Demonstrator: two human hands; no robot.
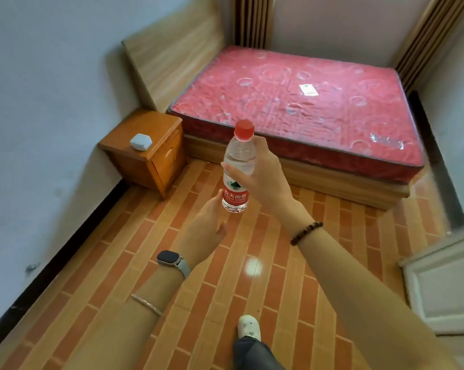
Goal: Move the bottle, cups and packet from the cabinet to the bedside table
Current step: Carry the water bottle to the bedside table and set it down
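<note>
A clear water bottle [238, 166] with a red cap and red label is held upright in mid-air over the floor. My right hand [265, 173] grips its middle from the right. My left hand [208, 222] is just below and to the left, fingers apart, with its fingertips at the bottle's base. The wooden bedside table [156, 129] stands at the left against the wall, beyond the bottle. No cups or packet are in view.
A small white box [141, 141] lies on the bedside table's top. A bed with a red mattress [305, 102] fills the far right. A white cabinet door [444, 284] is at the right edge. My shoe [249, 327] is on the brick-pattern floor.
</note>
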